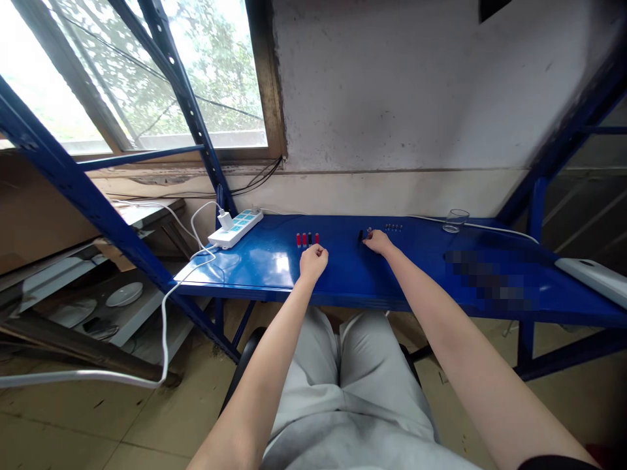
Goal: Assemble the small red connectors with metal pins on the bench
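Note:
Near the middle of the blue table (343,277), my left hand (313,262) is closed with its fingers curled; what they hold, if anything, is hidden. Just beyond it a short row of small cylinders stands side by side: red ones (298,240) and a black one (310,239). My right hand (378,241) reaches further right, its fingertips drawn together beside a small black cylinder (360,235). A tiny pale piece (369,230) shows at those fingers, too small to name. Several tiny shiny pieces (394,228) lie in rows behind the right hand.
A white power strip (238,228) with a plug and cable lies at the table's left end. Towards the back right stands a clear glass (455,220). A blurred patch (490,279) and a white object (595,279) are at right. Blue metal posts frame both ends.

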A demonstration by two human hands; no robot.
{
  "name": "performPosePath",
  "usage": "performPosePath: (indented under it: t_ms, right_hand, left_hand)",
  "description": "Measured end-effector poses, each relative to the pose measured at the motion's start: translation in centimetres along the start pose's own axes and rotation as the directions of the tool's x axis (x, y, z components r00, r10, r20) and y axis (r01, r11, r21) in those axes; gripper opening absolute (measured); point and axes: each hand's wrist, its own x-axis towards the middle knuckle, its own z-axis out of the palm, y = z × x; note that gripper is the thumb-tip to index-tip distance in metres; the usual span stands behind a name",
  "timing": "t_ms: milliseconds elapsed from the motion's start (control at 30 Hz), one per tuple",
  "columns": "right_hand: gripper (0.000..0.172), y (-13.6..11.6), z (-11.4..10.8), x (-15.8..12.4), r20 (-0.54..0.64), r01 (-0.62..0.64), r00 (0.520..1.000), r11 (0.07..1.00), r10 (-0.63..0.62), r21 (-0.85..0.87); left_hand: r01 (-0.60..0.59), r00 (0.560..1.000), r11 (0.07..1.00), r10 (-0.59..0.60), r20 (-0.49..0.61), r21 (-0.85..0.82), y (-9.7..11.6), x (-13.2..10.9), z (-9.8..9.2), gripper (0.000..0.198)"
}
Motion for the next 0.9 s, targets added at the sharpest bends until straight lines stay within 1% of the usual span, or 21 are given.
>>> performPosePath:
  t_ms: [100, 167, 267, 367, 400, 500, 567, 633, 767, 900]
  right_hand:
    - [0.048, -0.1, -0.2, -1.0, -0.012, -0.031, 0.999, 0.994, 0.033, 0.109]
    - [0.052, -0.2, -0.3, -1.9, -0.058, -0.054, 0.996, 0.983, 0.065, 0.177]
    - [0.043, -0.4, 0.0, -3.3, -0.139, -0.094, 0.981, 0.953, 0.139, 0.288]
    - [0.032, -0.6, 0.5, -4.7, -0.202, -0.101, 0.961, 0.920, 0.189, 0.378]
    - [0.029, -0.6, 0.7, -5.2, -0.235, -0.086, 0.953, 0.911, 0.193, 0.403]
    - [0.019, -0.7, 1.2, -6.4, -0.341, 0.044, 0.932, 0.894, 0.124, 0.446]
    - [0.014, -0.7, 1.3, -6.9, -0.394, 0.136, 0.918, 0.894, 0.049, 0.427]
    - [0.012, -0.6, 1.3, -7.3, -0.423, 0.208, 0.906, 0.899, -0.028, 0.385]
    - [0.010, -0.5, 1.6, -7.5, -0.416, 0.299, 0.896, 0.902, -0.153, 0.312]
    - [0.008, -0.4, 1.9, -7.5, -0.381, 0.319, 0.903, 0.902, -0.196, 0.292]
  left_hand:
    - [0.030, 0.999, 0.981, -0.021, -0.044, 0.194, 0.3, -0.2, 0.1, 0.014]
    - [0.048, 0.998, 0.962, -0.039, -0.040, 0.269, 0.5, -0.2, 0.2, 0.015]
    - [0.040, 0.999, 0.930, -0.033, -0.025, 0.365, 1.1, -0.4, 0.4, 0.032]
    - [-0.007, 1.000, 0.894, 0.007, 0.001, 0.449, 1.7, -0.6, 0.6, 0.044]
    - [-0.015, 1.000, 0.884, 0.012, 0.010, 0.467, 1.9, -0.7, 0.6, 0.048]
    - [-0.019, 0.999, 0.876, 0.004, 0.033, 0.482, 2.3, -0.4, 0.5, 0.060]
    - [-0.034, 0.998, 0.891, 0.005, 0.066, 0.453, 2.4, 0.1, 0.5, 0.066]
    - [-0.036, 0.996, 0.915, 0.000, 0.090, 0.403, 2.4, 0.8, 0.4, 0.071]
    - [0.017, 0.995, 0.941, -0.048, 0.084, 0.337, 2.5, 2.3, 0.6, 0.076]
    - [0.056, 0.994, 0.945, -0.083, 0.072, 0.321, 2.3, 3.1, 0.7, 0.077]
